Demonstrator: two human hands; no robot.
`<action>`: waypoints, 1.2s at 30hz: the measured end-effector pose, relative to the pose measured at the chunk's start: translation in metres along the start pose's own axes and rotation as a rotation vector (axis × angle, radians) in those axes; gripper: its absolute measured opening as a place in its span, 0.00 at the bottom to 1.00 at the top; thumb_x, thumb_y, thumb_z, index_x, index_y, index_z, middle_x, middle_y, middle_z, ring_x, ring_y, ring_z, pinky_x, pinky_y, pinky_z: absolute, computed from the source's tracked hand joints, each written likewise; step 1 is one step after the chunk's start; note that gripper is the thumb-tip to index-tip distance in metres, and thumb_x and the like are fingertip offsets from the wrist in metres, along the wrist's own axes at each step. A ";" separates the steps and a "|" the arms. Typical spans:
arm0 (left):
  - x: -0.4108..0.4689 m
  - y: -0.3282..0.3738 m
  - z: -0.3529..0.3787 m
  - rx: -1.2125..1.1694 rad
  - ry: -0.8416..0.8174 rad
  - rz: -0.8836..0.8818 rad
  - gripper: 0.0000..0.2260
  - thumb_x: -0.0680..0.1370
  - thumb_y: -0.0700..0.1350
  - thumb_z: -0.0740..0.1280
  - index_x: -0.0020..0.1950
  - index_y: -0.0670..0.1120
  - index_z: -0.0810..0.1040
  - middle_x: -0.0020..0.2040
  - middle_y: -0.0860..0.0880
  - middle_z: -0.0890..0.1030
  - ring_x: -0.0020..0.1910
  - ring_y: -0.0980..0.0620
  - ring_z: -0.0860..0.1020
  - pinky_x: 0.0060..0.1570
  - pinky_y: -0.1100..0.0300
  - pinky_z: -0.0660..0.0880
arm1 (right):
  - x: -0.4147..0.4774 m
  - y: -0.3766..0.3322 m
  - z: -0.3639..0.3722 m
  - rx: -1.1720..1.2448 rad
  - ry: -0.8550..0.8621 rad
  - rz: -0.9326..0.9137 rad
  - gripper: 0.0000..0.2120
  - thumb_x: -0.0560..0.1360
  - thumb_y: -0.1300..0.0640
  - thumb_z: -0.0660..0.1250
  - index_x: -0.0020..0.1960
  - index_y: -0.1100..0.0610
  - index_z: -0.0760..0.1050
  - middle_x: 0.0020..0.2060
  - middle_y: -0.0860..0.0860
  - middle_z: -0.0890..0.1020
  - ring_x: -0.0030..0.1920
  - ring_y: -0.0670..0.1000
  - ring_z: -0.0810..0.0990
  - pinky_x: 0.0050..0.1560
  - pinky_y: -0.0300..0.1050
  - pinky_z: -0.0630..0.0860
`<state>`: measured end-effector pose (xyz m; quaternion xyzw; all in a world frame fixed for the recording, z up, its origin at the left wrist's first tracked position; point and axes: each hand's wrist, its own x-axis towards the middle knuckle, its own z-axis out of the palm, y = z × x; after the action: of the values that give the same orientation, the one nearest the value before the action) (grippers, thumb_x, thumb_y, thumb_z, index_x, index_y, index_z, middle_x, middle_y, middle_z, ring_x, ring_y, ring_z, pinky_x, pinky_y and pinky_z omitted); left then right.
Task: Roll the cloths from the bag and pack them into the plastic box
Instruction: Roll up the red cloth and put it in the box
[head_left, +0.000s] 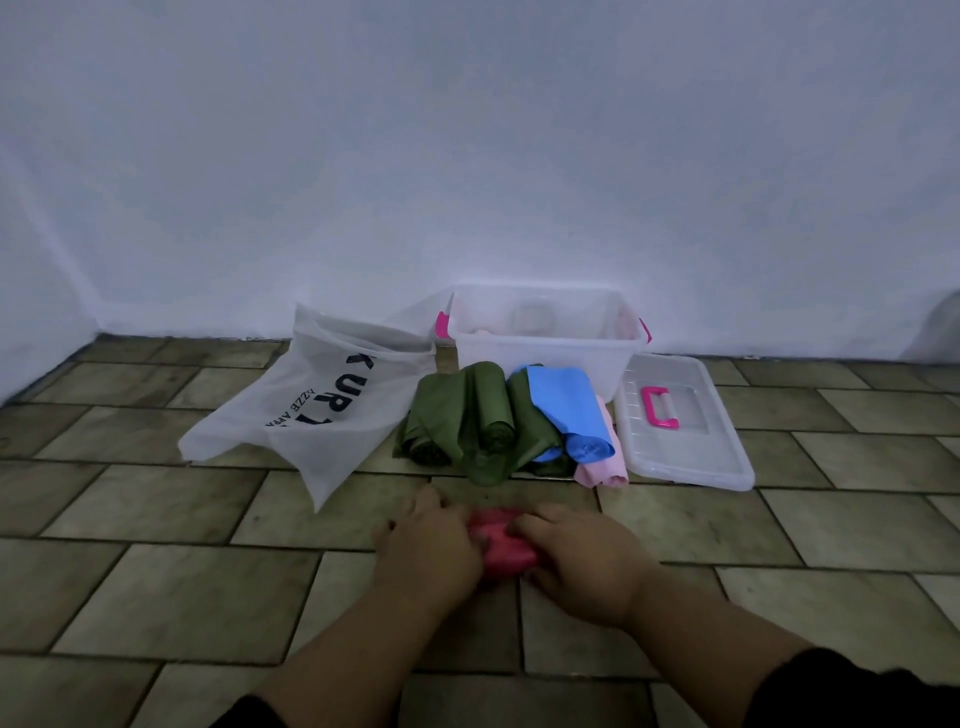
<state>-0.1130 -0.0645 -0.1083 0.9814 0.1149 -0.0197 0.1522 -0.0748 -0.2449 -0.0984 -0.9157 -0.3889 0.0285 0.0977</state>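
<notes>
A red cloth lies bunched on the floor tiles between my hands. My left hand presses on its left end and my right hand on its right end, both gripping it. Beyond them lie rolled cloths: green rolls, a blue roll and a pink roll. The clear plastic box with pink clips stands open against the wall; something pale shows inside. The white bag with dark lettering lies flat to the left.
The box's clear lid with a pink handle lies on the floor right of the rolls. A pale wall rises right behind the box. Brown floor tiles stretch left and right of my arms.
</notes>
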 end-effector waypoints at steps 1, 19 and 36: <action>-0.004 0.000 -0.001 -0.116 0.105 -0.074 0.19 0.75 0.58 0.62 0.65 0.56 0.70 0.63 0.47 0.68 0.61 0.46 0.69 0.60 0.47 0.67 | 0.002 -0.003 -0.002 -0.024 0.009 0.020 0.18 0.74 0.46 0.60 0.63 0.48 0.70 0.59 0.48 0.76 0.58 0.52 0.76 0.56 0.47 0.72; -0.038 0.019 -0.013 -1.690 0.144 -0.449 0.18 0.74 0.35 0.68 0.59 0.53 0.75 0.48 0.45 0.83 0.46 0.42 0.81 0.45 0.46 0.79 | -0.008 -0.054 -0.022 1.132 -0.112 0.353 0.03 0.73 0.62 0.69 0.47 0.60 0.77 0.39 0.51 0.82 0.37 0.43 0.78 0.39 0.38 0.73; 0.204 0.049 -0.123 -0.499 -0.032 -0.014 0.31 0.75 0.55 0.66 0.73 0.41 0.63 0.70 0.42 0.69 0.65 0.43 0.71 0.58 0.56 0.69 | 0.181 0.102 -0.158 1.125 0.287 0.679 0.23 0.75 0.65 0.65 0.67 0.56 0.63 0.54 0.60 0.76 0.44 0.59 0.82 0.39 0.54 0.82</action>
<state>0.0973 -0.0282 0.0084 0.9122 0.1206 -0.0075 0.3914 0.1434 -0.2094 0.0402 -0.7915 0.0118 0.1341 0.5962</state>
